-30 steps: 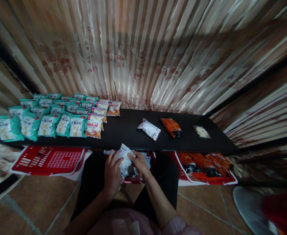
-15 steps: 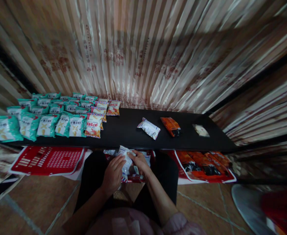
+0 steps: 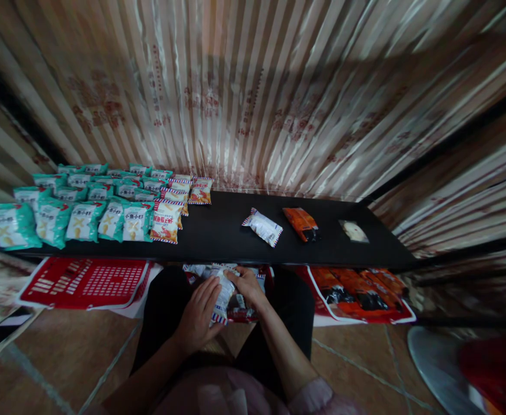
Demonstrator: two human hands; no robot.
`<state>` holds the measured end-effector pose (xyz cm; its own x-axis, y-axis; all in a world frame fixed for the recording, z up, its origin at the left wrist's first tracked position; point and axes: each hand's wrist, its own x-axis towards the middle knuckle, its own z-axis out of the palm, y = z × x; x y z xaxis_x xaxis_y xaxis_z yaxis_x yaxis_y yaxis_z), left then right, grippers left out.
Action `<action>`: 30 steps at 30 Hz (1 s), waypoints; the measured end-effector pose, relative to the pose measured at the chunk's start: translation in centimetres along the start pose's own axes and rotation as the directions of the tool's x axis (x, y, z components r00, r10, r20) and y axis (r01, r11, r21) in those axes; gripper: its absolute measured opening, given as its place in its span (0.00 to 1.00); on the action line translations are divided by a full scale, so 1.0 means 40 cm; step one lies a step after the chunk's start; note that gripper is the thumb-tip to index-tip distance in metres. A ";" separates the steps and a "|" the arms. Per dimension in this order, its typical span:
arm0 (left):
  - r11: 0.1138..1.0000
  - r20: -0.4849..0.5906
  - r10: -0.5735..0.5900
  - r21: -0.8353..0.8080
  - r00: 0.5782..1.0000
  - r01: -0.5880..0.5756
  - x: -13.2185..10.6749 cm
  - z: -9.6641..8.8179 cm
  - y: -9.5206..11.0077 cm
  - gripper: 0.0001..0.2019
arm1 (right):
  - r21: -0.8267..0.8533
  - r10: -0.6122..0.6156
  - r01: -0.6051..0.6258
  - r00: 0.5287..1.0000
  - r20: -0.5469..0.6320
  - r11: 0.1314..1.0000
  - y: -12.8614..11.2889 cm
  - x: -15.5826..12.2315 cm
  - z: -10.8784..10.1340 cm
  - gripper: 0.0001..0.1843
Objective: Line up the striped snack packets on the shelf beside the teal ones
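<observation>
Between my knees, just below the shelf's front edge, both hands hold a white snack bag (image 3: 223, 300) with red-and-blue striped ends. My left hand (image 3: 199, 311) lies along the bag's left side with its fingers wrapped over it. The fingers of my right hand (image 3: 246, 285) grip its upper right part, the thumb on top. Under the hands a basket (image 3: 242, 314) in my lap holds more snack bags, partly hidden by my hands. On the black shelf (image 3: 222, 230) ahead lies another striped-end snack bag (image 3: 263, 227), back side up.
Rows of teal snack bags (image 3: 84, 221) and a few striped-end shrimp snack bags (image 3: 165, 221) stand on the shelf's left. An orange packet (image 3: 301, 223) and a small clear packet (image 3: 354, 231) lie rightward. Red baskets sit below, left (image 3: 84, 282) and right (image 3: 386, 317); a curtain (image 3: 235, 98) hangs behind.
The bag in my hands has tipped and dropped slightly, its top end now lower. My left hand has shifted a little along it. The shelf goods stay put.
</observation>
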<state>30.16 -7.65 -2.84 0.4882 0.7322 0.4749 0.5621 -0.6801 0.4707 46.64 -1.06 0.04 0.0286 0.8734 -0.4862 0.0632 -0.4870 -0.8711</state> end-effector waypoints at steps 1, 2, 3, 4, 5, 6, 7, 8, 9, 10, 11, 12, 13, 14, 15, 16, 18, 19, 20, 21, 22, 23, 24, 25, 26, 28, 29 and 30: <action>1.000 -0.010 0.014 0.011 1.000 -0.014 -0.003 0.005 -0.003 0.34 | -0.007 0.005 -0.005 1.000 -0.002 1.000 -0.002 -0.002 0.000 0.15; 0.999 -0.022 0.028 0.020 0.999 -0.027 -0.005 0.009 -0.006 0.33 | -0.016 0.010 -0.010 1.000 -0.001 1.000 -0.004 -0.004 0.000 0.15; 0.999 -0.032 0.038 0.027 0.999 -0.037 -0.007 0.011 -0.010 0.33 | -0.026 0.013 -0.013 1.000 0.000 1.000 -0.006 -0.005 0.000 0.15; 0.999 -0.037 0.042 0.031 0.998 -0.041 -0.008 0.012 -0.013 0.32 | -0.036 0.016 -0.016 1.000 0.001 0.999 -0.008 -0.007 0.000 0.16; 0.999 -0.039 0.042 0.032 0.998 -0.040 -0.009 0.011 -0.017 0.31 | -0.048 0.017 -0.017 1.000 0.004 0.999 -0.010 -0.009 0.000 0.16; 0.999 -0.035 0.038 0.033 0.999 -0.037 -0.009 0.009 -0.020 0.30 | -0.066 0.017 -0.017 1.000 0.005 0.998 -0.012 -0.012 -0.001 0.16; 0.999 -0.027 0.030 0.035 0.999 -0.029 -0.009 0.006 -0.023 0.29 | -0.089 0.016 -0.015 1.000 0.004 0.996 -0.015 -0.015 -0.002 0.17; 0.999 -0.020 0.017 0.037 1.000 -0.017 -0.008 0.001 -0.026 0.28 | -0.117 0.014 -0.013 1.000 0.006 0.993 -0.018 -0.019 -0.003 0.17; 0.999 -0.013 0.000 0.041 1.000 0.001 -0.006 -0.003 -0.027 0.27 | -0.148 0.012 -0.011 1.000 0.009 0.989 -0.021 -0.023 -0.004 0.17; 0.999 -0.006 -0.020 0.044 1.000 0.020 -0.004 -0.008 -0.029 0.27 | -0.176 0.014 -0.011 1.000 0.014 0.984 -0.024 -0.027 -0.005 0.17; 0.998 0.001 -0.040 0.044 0.999 0.040 -0.001 -0.013 -0.029 0.26 | -0.197 0.020 -0.015 1.000 0.020 0.980 -0.026 -0.030 -0.005 0.18; 0.997 0.004 -0.062 0.041 0.998 0.061 0.002 -0.018 -0.029 0.25 | -0.207 0.031 -0.025 0.999 0.026 0.978 -0.028 -0.033 -0.005 0.18; 0.996 0.007 -0.083 0.032 0.997 0.082 0.006 -0.022 -0.029 0.24 | -0.205 0.047 -0.039 0.998 0.035 0.978 -0.028 -0.035 -0.005 0.18; 0.995 0.012 -0.103 0.016 0.995 0.103 0.009 -0.025 -0.030 0.23 | -0.195 0.063 -0.054 0.997 0.043 0.979 -0.028 -0.036 -0.004 0.18; 0.992 0.017 -0.125 -0.005 0.992 0.125 0.012 -0.028 -0.030 0.22 | -0.187 0.080 -0.069 0.996 0.050 0.980 -0.025 -0.036 -0.004 0.19; 0.989 0.020 -0.147 -0.030 0.989 0.148 0.015 -0.029 -0.031 0.21 | -0.190 0.092 -0.080 0.994 0.056 0.979 -0.022 -0.034 -0.004 0.19; 0.977 0.021 -0.192 -0.089 0.981 0.193 0.020 -0.031 -0.032 0.20 | -0.234 0.096 -0.078 0.993 0.063 0.969 -0.014 -0.030 -0.006 0.20; 0.969 0.023 -0.213 -0.121 0.977 0.215 0.023 -0.031 -0.033 0.19 | -0.272 0.087 -0.067 0.994 0.062 0.960 -0.010 -0.028 -0.008 0.20; 0.959 0.029 -0.237 -0.151 0.971 0.238 0.025 -0.032 -0.034 0.18 | -0.321 0.069 -0.047 0.996 0.057 0.946 -0.006 -0.027 -0.010 0.20; 0.949 0.042 -0.259 -0.177 0.965 0.262 0.028 -0.032 -0.035 0.17 | -0.382 0.034 -0.013 0.998 0.048 0.924 -0.004 -0.026 -0.012 0.20; 0.936 0.060 -0.281 -0.201 0.958 0.287 0.031 -0.033 -0.034 0.17 | -0.453 -0.017 0.032 0.999 0.036 0.891 -0.002 -0.026 -0.014 0.20; 0.923 0.078 -0.305 -0.223 0.949 0.315 0.034 -0.034 -0.033 0.16 | -0.530 -0.076 0.076 0.997 0.022 0.845 -0.001 -0.026 -0.016 0.19; 0.907 0.092 -0.330 -0.244 0.939 0.343 0.038 -0.034 -0.032 0.16 | -0.602 -0.136 0.117 0.991 0.013 0.790 -0.001 -0.028 -0.018 0.19; 0.888 0.100 -0.359 -0.268 0.928 0.373 0.041 -0.035 -0.031 0.16 | -0.663 -0.193 0.153 0.981 0.012 0.733 -0.002 -0.029 -0.019 0.19; 0.866 0.106 -0.390 -0.294 0.915 0.404 0.045 -0.035 -0.029 0.16 | -0.704 -0.241 0.187 0.970 0.023 0.685 -0.002 -0.032 -0.019 0.19; 0.815 0.114 -0.452 -0.350 0.885 0.461 0.051 -0.033 -0.026 0.14 | -0.730 -0.314 0.259 0.947 0.063 0.632 -0.002 -0.036 -0.018 0.17; 0.791 0.115 -0.479 -0.374 0.870 0.484 0.054 -0.033 -0.025 0.14 | -0.722 -0.348 0.303 0.933 0.092 0.622 -0.002 -0.038 -0.017 0.17; 0.771 0.112 -0.500 -0.395 0.859 0.500 0.056 -0.031 -0.025 0.13 | -0.704 -0.380 0.350 0.917 0.121 0.618 -0.002 -0.041 -0.015 0.18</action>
<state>29.86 -5.38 -1.30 0.2130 0.9729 0.0895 0.4135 -0.1728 0.8939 47.17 -2.44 0.94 -0.1189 0.9853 -0.1230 0.7514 0.0083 -0.6598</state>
